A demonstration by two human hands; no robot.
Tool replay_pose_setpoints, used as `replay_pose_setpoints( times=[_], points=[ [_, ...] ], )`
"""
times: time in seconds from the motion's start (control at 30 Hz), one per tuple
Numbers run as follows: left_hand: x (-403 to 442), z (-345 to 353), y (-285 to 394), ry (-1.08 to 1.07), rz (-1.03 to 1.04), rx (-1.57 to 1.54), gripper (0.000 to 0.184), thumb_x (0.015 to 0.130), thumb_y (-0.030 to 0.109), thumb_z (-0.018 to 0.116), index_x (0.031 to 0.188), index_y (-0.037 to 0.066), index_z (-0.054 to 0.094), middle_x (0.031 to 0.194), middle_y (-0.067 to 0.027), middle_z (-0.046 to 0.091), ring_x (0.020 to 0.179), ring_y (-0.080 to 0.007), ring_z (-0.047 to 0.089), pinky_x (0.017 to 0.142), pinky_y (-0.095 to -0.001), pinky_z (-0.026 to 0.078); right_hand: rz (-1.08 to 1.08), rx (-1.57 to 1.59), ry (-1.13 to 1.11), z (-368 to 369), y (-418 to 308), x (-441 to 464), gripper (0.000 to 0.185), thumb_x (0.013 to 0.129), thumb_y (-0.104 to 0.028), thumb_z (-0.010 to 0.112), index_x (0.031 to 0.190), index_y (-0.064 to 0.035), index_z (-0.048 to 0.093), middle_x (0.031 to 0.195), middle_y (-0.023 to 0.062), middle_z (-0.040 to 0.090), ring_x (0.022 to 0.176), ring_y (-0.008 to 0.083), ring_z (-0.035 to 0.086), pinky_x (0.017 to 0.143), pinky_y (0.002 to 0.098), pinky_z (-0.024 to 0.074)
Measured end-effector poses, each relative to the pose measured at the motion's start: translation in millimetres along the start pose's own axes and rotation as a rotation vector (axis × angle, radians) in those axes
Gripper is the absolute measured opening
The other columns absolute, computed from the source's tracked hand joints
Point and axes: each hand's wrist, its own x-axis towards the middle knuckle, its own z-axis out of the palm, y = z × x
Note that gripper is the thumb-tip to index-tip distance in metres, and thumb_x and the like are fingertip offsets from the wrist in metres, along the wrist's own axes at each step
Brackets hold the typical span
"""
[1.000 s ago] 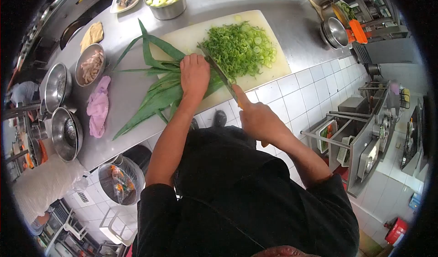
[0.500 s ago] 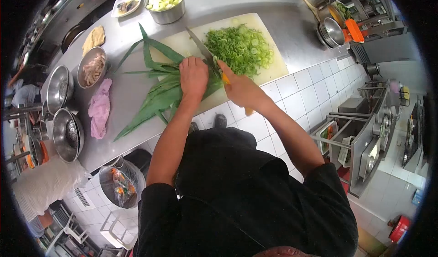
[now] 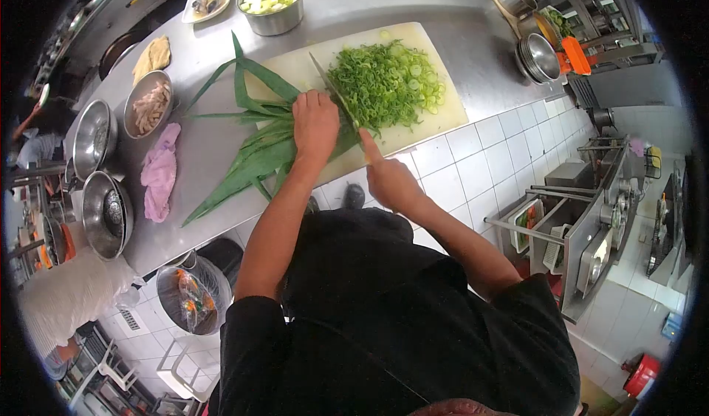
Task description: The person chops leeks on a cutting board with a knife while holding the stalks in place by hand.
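My left hand (image 3: 316, 124) presses down with curled fingers on a bundle of long, flat leek leaves (image 3: 251, 157). The leaves lie across the left part of a white cutting board (image 3: 299, 67) and hang over onto the steel table. In my right hand (image 3: 394, 183) is a kitchen knife (image 3: 330, 83), its handle mostly hidden by my fingers, the forefinger stretched along the blade's base. The blade stands between my left hand and a heap of finely sliced leek greens (image 3: 377, 80) on the board's right side.
Left on the table are a pink cloth (image 3: 160, 172), a bowl of pale strips (image 3: 150, 104) and steel bowls (image 3: 103, 213). Behind stand a pot of cut pieces (image 3: 272, 6) and a white dish (image 3: 207, 2). Stacked bowls (image 3: 539, 58) sit right; a lined bin (image 3: 188, 301) is below left.
My right hand has moved down and back toward my body with the knife, and its forefinger now points along the blade. My left hand stays on the leaves.
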Motion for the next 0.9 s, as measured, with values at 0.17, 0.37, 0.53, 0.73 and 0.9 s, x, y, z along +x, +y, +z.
replay_pose_setpoints(
  times=[0.17,0.37,0.53,0.73,0.9],
  points=[
    [-3.1,5.3,-0.2,0.004,0.005,0.013,0.011,0.087,0.013,0.06,0.091,0.003,0.064,0.098,-0.0136,0.059,0.097,-0.0324,0.055,0.088,-0.0454,0.045,0.055,0.158,-0.125,-55.9,-34.7,30.2,0.079,0.093,-0.008,0.047,0.164,-0.0116,0.013,0.078,0.029,0.069,0.057,0.0396,0.067,0.063,0.0488,0.0571],
    [-4.4,3.7,-2.5,0.015,0.006,-0.036,0.009,0.09,0.01,0.059,0.093,0.002,0.061,0.1,-0.0157,0.058,0.099,-0.0355,0.054,0.087,-0.0481,0.044,0.15,0.03,-0.256,-105.3,-68.0,-20.2,0.073,0.096,-0.012,0.043,0.164,-0.0142,0.015,0.076,0.0236,0.069,0.055,0.0334,0.066,0.064,0.047,0.0576],
    [-2.2,0.7,0.2,-0.026,-0.016,-0.026,0.011,0.09,0.011,0.059,0.093,0.001,0.062,0.101,-0.0155,0.058,0.099,-0.0354,0.054,0.087,-0.0477,0.045,0.04,-0.043,-0.152,-75.4,-49.7,-43.2,0.074,0.096,-0.01,0.047,0.162,-0.0104,0.014,0.074,0.0283,0.067,0.066,0.0462,0.066,0.07,0.0552,0.0536],
    [-0.8,0.3,0.9,-0.031,-0.025,-0.014,0.014,0.091,0.011,0.058,0.095,-0.001,0.064,0.103,-0.0166,0.059,0.1,-0.0355,0.055,0.089,-0.0475,0.045,0.005,-0.035,0.027,10.0,-5.8,11.0,0.081,0.093,-0.008,0.05,0.163,-0.0127,0.01,0.072,0.0302,0.065,0.07,0.05,0.065,0.073,0.0614,0.0518],
    [-0.3,-3.3,-2.0,-0.006,-0.042,-0.117,0.014,0.091,0.007,0.057,0.095,-0.003,0.065,0.104,-0.0191,0.06,0.1,-0.037,0.055,0.091,-0.0471,0.046,-0.148,0.014,0.147,7.3,7.8,43.4,0.085,0.091,-0.012,0.054,0.164,-0.014,0.011,0.077,0.0295,0.068,0.072,0.0499,0.066,0.075,0.0586,0.0538]
  ],
)
